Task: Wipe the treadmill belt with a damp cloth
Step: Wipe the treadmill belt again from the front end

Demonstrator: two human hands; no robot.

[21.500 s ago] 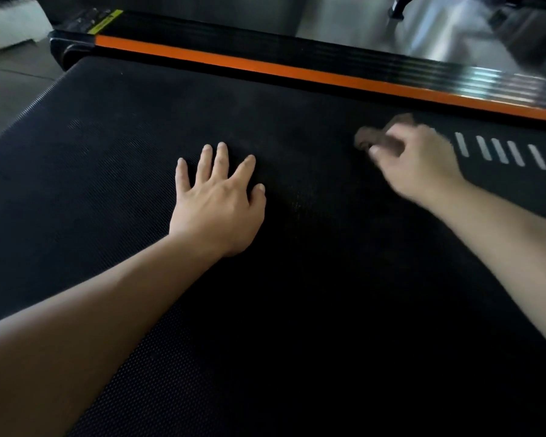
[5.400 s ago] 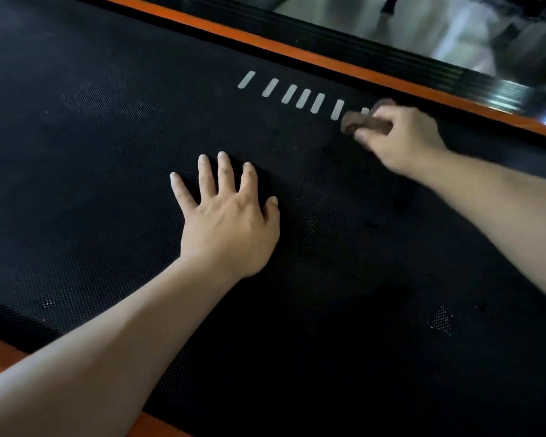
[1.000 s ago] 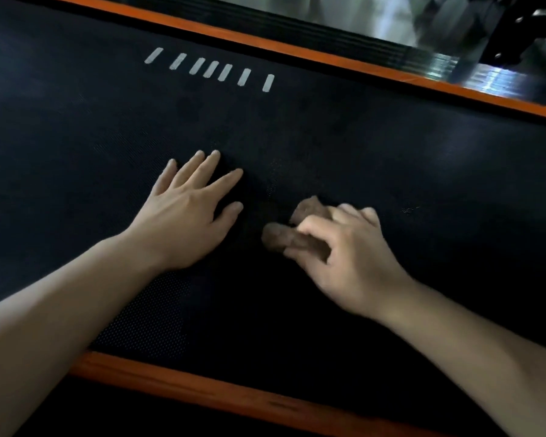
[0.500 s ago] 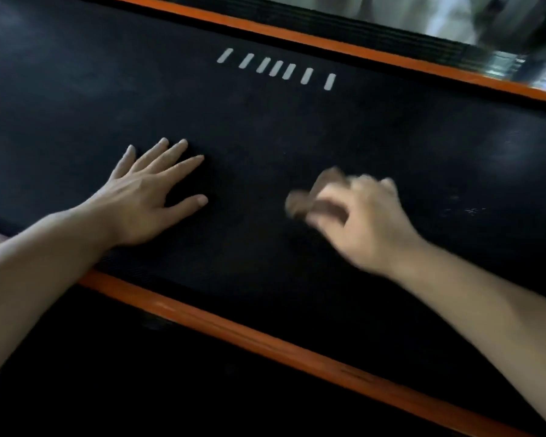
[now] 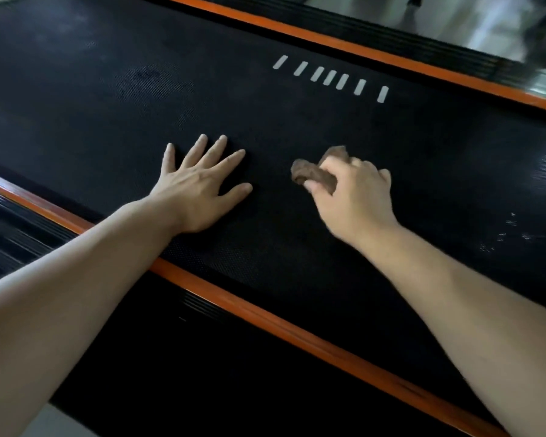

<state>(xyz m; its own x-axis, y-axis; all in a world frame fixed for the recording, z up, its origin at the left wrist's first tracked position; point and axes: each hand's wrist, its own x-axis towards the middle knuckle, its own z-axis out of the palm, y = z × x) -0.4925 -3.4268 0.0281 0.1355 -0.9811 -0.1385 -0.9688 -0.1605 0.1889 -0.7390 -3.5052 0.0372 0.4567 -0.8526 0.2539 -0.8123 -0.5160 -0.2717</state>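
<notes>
The black textured treadmill belt (image 5: 108, 99) fills most of the view and runs diagonally. My left hand (image 5: 199, 184) lies flat on it with fingers spread. A short way to its right, my right hand (image 5: 353, 197) grips a bunched brown cloth (image 5: 312, 173) and presses it on the belt. Most of the cloth is hidden under my fingers; one end sticks out to the left and a bit shows above the knuckles.
An orange-trimmed black side rail (image 5: 265, 313) runs along the near edge under my forearms, and another orange-trimmed rail (image 5: 391, 55) borders the far edge. Several white dashes (image 5: 331, 78) mark the belt beyond my hands. Pale specks (image 5: 505, 231) dot the belt at right. Shiny floor shows at top right.
My right hand with the cloth has stayed on the belt near my left hand, shifting slightly. My left hand stays flat. The view has shifted, showing more of the near rail.
</notes>
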